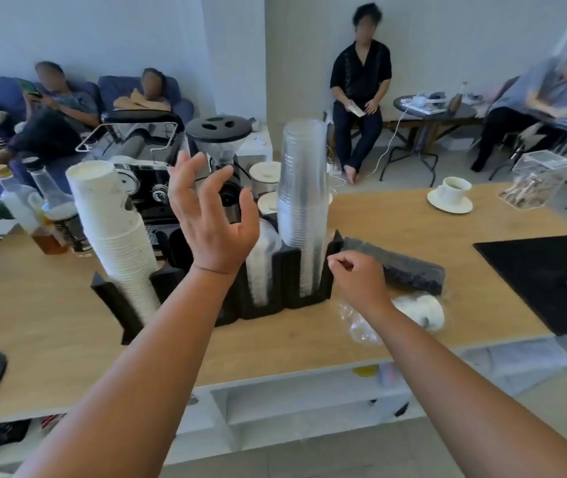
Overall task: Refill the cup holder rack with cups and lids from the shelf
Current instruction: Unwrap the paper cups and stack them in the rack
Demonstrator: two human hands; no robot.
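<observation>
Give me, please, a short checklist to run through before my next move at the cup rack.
1. The left hand is free: ok, open above the rack, holding nothing.
2. The right hand is free: cannot tell; its fingers are curled by the rack's right end and may pinch something.
3. The white cup stack stands straight: not ok, it leans left from its slot.
4. The clear cup stack is seated: ok, upright in the right-hand slot.
5. All lids are loaded: not ok, a bag of white lids lies on the counter beside the rack.
</observation>
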